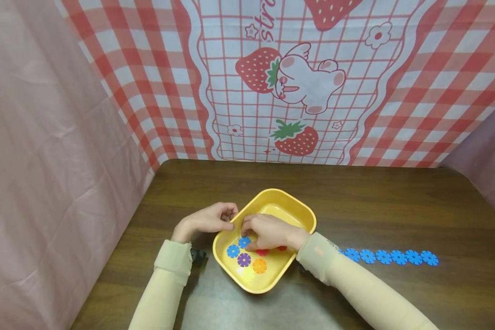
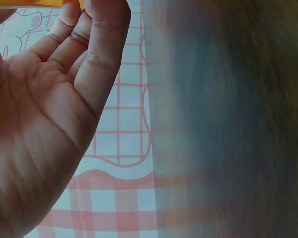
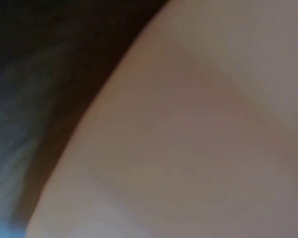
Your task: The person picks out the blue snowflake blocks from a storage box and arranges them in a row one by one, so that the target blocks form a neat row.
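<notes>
A yellow plastic tub (image 1: 286, 195) sits on the table with small notched plastic discs inside. At its left side my left hand (image 1: 208, 218) holds the rim with curled fingers; in the left wrist view the palm of that left hand (image 2: 44, 114) shows, fingers bent at the yellow edge. My right hand (image 1: 269, 231) reaches into the tub and pinches a blue disc (image 1: 244, 242) between fingers and thumb. Near it lie another blue disc (image 1: 232, 251), a purple disc (image 1: 244, 260), an orange disc (image 1: 260, 266) and a pale yellow disc (image 1: 247, 275). A red disc (image 1: 262, 252) is partly hidden. Blurred skin fills the right wrist view.
To the right of the tub, several blue discs (image 1: 383, 256) lie joined in a row on the brown wooden table (image 1: 354, 201), its left end behind the right sleeve (image 1: 319, 256). A red-and-white checked cloth (image 1: 160, 91) hangs behind the table, and a pink curtain (image 1: 45, 160) at left.
</notes>
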`<state>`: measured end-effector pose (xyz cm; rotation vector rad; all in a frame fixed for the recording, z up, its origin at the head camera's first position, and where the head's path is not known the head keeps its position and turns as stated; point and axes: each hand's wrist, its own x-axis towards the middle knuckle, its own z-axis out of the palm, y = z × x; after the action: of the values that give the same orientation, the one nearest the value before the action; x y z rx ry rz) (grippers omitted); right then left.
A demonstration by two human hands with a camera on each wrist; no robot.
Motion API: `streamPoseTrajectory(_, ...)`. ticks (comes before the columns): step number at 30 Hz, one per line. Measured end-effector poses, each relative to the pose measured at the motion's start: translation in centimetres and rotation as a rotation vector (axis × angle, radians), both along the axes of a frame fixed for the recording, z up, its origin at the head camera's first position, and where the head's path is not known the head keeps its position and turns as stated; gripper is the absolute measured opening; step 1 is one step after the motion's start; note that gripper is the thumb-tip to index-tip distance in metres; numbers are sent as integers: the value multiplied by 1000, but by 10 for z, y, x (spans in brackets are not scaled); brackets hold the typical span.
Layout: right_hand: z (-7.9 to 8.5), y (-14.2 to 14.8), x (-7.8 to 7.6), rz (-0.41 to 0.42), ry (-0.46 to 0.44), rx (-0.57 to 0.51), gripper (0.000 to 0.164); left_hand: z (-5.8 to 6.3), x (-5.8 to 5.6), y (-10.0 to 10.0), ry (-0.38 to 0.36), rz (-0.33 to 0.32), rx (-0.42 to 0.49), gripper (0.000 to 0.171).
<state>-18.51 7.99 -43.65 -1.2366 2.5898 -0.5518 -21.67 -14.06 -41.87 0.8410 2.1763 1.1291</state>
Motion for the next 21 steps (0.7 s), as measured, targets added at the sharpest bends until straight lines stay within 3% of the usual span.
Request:
streamPoseTrajectory(9, 0, 1, 0, -27, 104, 11, 30, 0, 1, 1, -8, 3, -4, 16)
streamPoseTrajectory(21, 16, 13, 5, -70, 79, -81, 29, -1, -1, -1, -27, 18, -2, 15)
